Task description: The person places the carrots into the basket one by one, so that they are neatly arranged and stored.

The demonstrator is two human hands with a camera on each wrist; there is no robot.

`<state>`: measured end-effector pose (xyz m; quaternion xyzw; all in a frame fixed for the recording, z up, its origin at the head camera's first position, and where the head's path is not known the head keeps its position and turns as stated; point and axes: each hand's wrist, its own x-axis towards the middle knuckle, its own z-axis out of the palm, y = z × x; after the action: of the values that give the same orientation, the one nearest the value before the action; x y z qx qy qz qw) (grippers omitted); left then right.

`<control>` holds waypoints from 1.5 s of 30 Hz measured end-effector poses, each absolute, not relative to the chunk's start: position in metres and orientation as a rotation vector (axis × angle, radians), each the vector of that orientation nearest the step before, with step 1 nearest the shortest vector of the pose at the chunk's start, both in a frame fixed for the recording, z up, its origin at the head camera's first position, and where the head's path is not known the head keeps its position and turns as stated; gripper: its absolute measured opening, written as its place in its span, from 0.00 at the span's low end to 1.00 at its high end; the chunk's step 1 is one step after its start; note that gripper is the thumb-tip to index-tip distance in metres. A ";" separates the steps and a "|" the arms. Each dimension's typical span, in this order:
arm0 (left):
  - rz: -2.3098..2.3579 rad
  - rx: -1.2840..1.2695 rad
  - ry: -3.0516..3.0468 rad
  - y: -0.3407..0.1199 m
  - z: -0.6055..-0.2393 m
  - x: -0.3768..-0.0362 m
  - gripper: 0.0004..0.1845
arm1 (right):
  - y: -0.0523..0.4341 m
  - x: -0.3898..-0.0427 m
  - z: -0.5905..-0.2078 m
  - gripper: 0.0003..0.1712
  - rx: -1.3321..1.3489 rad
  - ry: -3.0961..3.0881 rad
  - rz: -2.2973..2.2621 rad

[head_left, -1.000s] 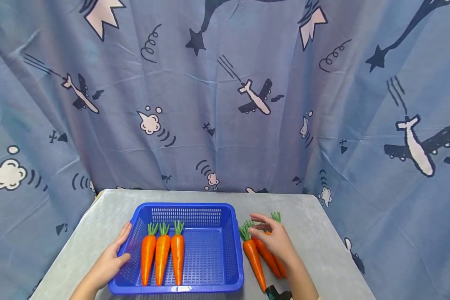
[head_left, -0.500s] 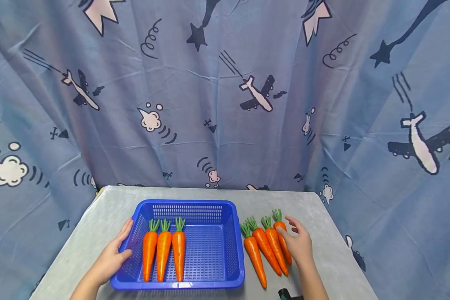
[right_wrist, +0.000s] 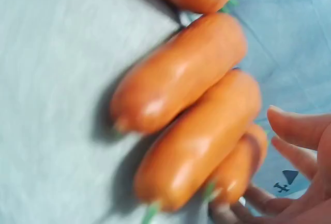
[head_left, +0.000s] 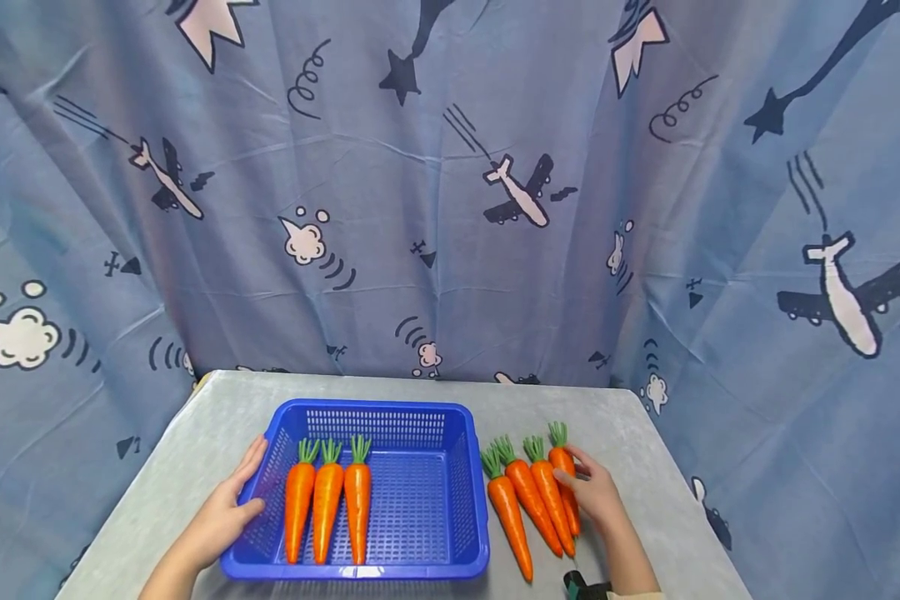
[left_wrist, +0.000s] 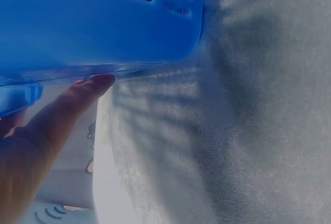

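Note:
Inside a blue plastic basket (head_left: 408, 572), three orange carrots (head_left: 327, 512) lie side by side, green tops away from me. My left hand (head_left: 223, 512) holds the basket's left rim, thumb over the edge and fingers along the outside; the left wrist view shows one finger (left_wrist: 77, 97) against it. Several more carrots (head_left: 510, 521) lie fanned out right of the basket. At the rightmost carrot (head_left: 562, 461), my right hand (head_left: 596, 492) reaches around with spread fingers. In the right wrist view its thumb (right_wrist: 297, 128) stands off the carrot, while other fingertips are at its lower side.
The grey-white table (head_left: 217, 417) ends in front of a blue patterned curtain (head_left: 390, 275). A dark object (head_left: 581, 587), partly hidden by the forearm, shows beside my right wrist.
My right hand has moved right from above the loose carrots, then lowered around the rightmost one. My left hand has stayed on the basket; the view has shifted slightly.

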<state>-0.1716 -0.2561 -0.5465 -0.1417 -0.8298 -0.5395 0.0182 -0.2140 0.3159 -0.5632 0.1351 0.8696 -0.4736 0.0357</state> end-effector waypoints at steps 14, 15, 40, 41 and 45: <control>-1.658 -0.453 -2.564 -0.257 -0.548 -0.172 0.45 | 0.330 -0.222 -0.567 0.34 0.297 2.772 -1.303; -1.665 -0.454 -2.562 -0.257 -0.549 -0.172 0.45 | 0.331 -0.221 -0.567 0.34 0.297 2.781 -1.299; -1.681 -0.414 -2.585 -0.257 -0.550 -0.172 0.46 | 0.313 -0.198 -0.492 0.36 0.302 2.528 -1.725; -1.686 -0.405 -2.592 -0.257 -0.550 -0.172 0.46 | 0.310 -0.196 -0.490 0.36 0.286 2.497 -1.764; -1.695 -0.392 -2.603 -0.256 -0.550 -0.173 0.46 | 0.301 -0.191 -0.483 0.35 0.229 2.398 -1.888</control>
<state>-0.1730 -0.2564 -0.5503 -0.1253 -0.8313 -0.5415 0.0055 -0.1905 0.3008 -0.4830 0.0747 0.7829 -0.6163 0.0405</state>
